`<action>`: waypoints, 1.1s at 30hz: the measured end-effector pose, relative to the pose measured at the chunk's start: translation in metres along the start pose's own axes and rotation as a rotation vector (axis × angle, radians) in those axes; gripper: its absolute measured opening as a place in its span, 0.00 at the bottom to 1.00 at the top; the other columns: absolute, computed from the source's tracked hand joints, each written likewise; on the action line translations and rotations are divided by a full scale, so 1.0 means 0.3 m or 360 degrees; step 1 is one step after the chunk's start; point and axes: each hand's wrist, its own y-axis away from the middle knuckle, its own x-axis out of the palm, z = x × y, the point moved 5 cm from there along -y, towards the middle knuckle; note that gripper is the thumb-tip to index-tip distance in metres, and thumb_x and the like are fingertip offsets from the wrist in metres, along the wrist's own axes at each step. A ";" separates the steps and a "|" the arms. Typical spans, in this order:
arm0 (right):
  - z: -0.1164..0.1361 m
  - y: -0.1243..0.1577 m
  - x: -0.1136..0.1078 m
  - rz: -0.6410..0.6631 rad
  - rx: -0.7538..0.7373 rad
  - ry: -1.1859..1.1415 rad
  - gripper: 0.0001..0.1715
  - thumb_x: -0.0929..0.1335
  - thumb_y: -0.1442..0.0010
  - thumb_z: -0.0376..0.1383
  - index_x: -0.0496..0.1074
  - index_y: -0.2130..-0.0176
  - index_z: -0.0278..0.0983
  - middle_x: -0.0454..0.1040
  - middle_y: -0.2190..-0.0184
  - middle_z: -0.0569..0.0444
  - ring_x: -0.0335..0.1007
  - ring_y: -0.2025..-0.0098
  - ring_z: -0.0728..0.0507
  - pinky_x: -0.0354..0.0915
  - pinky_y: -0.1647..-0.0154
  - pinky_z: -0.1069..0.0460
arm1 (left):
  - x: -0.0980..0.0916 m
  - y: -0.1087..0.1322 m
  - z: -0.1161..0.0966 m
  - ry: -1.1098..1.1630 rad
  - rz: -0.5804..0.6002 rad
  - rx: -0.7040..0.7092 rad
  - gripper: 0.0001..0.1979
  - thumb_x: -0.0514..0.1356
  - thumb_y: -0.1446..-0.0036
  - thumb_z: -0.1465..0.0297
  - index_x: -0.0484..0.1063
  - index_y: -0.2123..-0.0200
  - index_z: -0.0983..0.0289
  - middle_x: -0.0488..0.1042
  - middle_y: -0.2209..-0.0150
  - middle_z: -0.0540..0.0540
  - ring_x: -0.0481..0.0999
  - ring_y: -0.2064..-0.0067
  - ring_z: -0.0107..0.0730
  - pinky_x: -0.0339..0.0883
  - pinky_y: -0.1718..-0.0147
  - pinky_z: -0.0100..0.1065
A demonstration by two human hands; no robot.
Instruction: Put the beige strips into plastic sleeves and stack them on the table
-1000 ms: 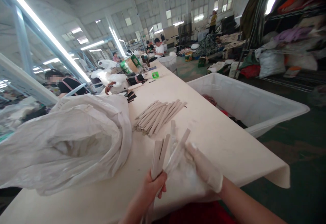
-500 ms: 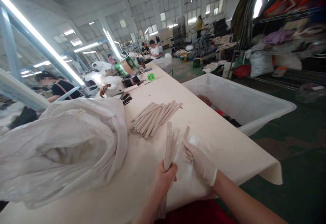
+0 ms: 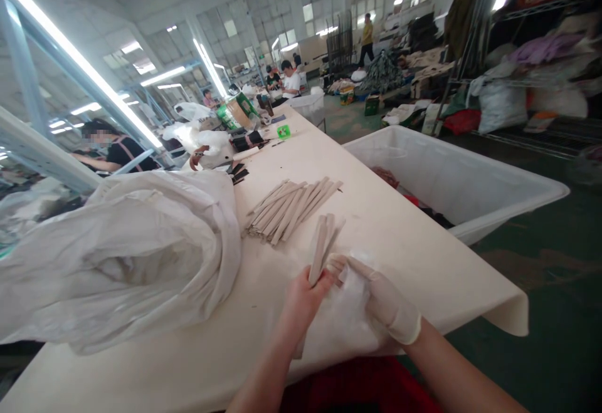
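Note:
My left hand (image 3: 305, 294) is closed around a small bundle of beige flat strips (image 3: 320, 240), which stick up past the thumb and out below the fist. My right hand (image 3: 383, 294), in a pale thin glove, is beside it with fingertips bent together at the bundle's right side. What those fingertips pinch is hidden. Under the gloved hand lies a crumpled translucent plastic bag (image 3: 350, 303). A loose, fanned pile of similar strips (image 3: 286, 212) rests on the table (image 3: 399, 256) beyond my hands.
A large white cloth sack (image 3: 155, 262) covers the table's left side. On the right stands a white plastic tub (image 3: 493, 181) with fabric inside. Farther along are black pieces (image 3: 239, 173), a green container (image 3: 283, 131) and plastic bags (image 3: 207, 143). Several people work in the background.
My right hand, which held a strip upright apart from the bundle, has moved left against my left hand. The strips in my left hand now sit closer together. The view has shifted slightly.

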 end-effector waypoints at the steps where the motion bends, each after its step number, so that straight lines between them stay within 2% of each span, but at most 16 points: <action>1: -0.016 0.004 0.020 0.0005 0.0014 0.0030 0.13 0.71 0.51 0.43 0.75 0.69 0.35 0.77 0.74 0.52 0.75 0.68 0.41 0.70 0.65 0.48 | 0.010 0.005 -0.013 -0.0026 0.0024 0.0008 0.11 0.59 0.50 0.62 0.70 0.69 0.65 0.67 0.77 0.48 0.64 0.74 0.27 0.55 0.75 0.27; 4: -0.046 0.025 0.057 -0.0018 0.0067 0.0073 0.14 0.71 0.52 0.44 0.76 0.71 0.36 0.77 0.75 0.52 0.74 0.69 0.40 0.69 0.67 0.48 | 0.016 0.003 -0.035 -0.0157 -0.0060 -0.0021 0.07 0.60 0.52 0.66 0.70 0.73 0.64 0.66 0.78 0.48 0.64 0.74 0.27 0.54 0.75 0.27; 7: -0.044 0.050 0.057 -0.0072 0.0076 0.0206 0.15 0.73 0.54 0.44 0.76 0.69 0.36 0.78 0.74 0.52 0.73 0.72 0.41 0.68 0.70 0.48 | -0.001 -0.001 -0.036 -0.0171 -0.0080 -0.0057 0.07 0.59 0.52 0.66 0.68 0.74 0.64 0.63 0.80 0.46 0.62 0.76 0.26 0.52 0.76 0.28; 11: -0.007 0.041 0.024 -0.0159 0.0040 0.0241 0.14 0.75 0.56 0.44 0.75 0.73 0.36 0.74 0.80 0.55 0.69 0.78 0.45 0.65 0.75 0.51 | -0.033 0.031 -0.027 0.0079 0.0060 -0.0012 0.14 0.55 0.46 0.58 0.64 0.72 0.63 0.59 0.81 0.44 0.56 0.79 0.23 0.50 0.78 0.27; 14: 0.038 -0.001 -0.011 -0.0229 -0.0011 0.0143 0.18 0.74 0.56 0.47 0.71 0.79 0.36 0.67 0.86 0.59 0.60 0.84 0.50 0.59 0.81 0.54 | -0.043 0.088 0.013 0.0272 0.0158 -0.0126 0.21 0.50 0.45 0.50 0.64 0.68 0.64 0.58 0.82 0.43 0.51 0.82 0.20 0.46 0.81 0.27; 17: 0.065 -0.036 -0.025 -0.0219 -0.0001 0.0093 0.21 0.75 0.58 0.49 0.68 0.81 0.36 0.62 0.88 0.61 0.53 0.87 0.54 0.54 0.85 0.56 | -0.020 0.147 0.061 0.0442 0.0283 -0.0252 0.27 0.51 0.47 0.46 0.65 0.61 0.65 0.65 0.79 0.45 0.54 0.84 0.18 0.45 0.82 0.27; 20: 0.064 -0.046 -0.006 -0.0182 0.0014 0.0064 0.24 0.75 0.59 0.51 0.65 0.81 0.36 0.57 0.89 0.64 0.50 0.87 0.54 0.52 0.86 0.56 | 0.021 0.182 0.091 0.0547 0.0374 -0.0343 0.29 0.51 0.49 0.44 0.65 0.61 0.66 0.66 0.80 0.45 0.59 0.84 0.19 0.48 0.83 0.27; 23: 0.057 -0.037 0.026 -0.0167 -0.0006 0.0062 0.25 0.74 0.57 0.52 0.64 0.82 0.37 0.57 0.89 0.64 0.51 0.86 0.53 0.54 0.84 0.56 | 0.042 0.190 0.095 0.0565 0.0356 -0.0433 0.29 0.52 0.51 0.44 0.66 0.62 0.66 0.65 0.81 0.45 0.61 0.84 0.20 0.48 0.83 0.27; 28: 0.087 -0.026 0.029 -0.0323 -0.0222 0.0090 0.22 0.75 0.58 0.48 0.65 0.82 0.36 0.63 0.87 0.62 0.55 0.84 0.53 0.58 0.80 0.55 | 0.033 0.210 0.081 0.0660 0.0353 -0.0567 0.29 0.53 0.52 0.45 0.66 0.61 0.67 0.67 0.81 0.45 0.62 0.83 0.20 0.51 0.82 0.27; 33: 0.108 -0.014 0.020 -0.0375 -0.0367 0.0324 0.18 0.74 0.54 0.47 0.73 0.71 0.36 0.76 0.74 0.56 0.69 0.73 0.46 0.65 0.66 0.51 | 0.036 0.223 0.095 0.0717 0.0443 -0.0579 0.29 0.53 0.53 0.45 0.66 0.61 0.66 0.67 0.81 0.45 0.63 0.83 0.21 0.51 0.83 0.27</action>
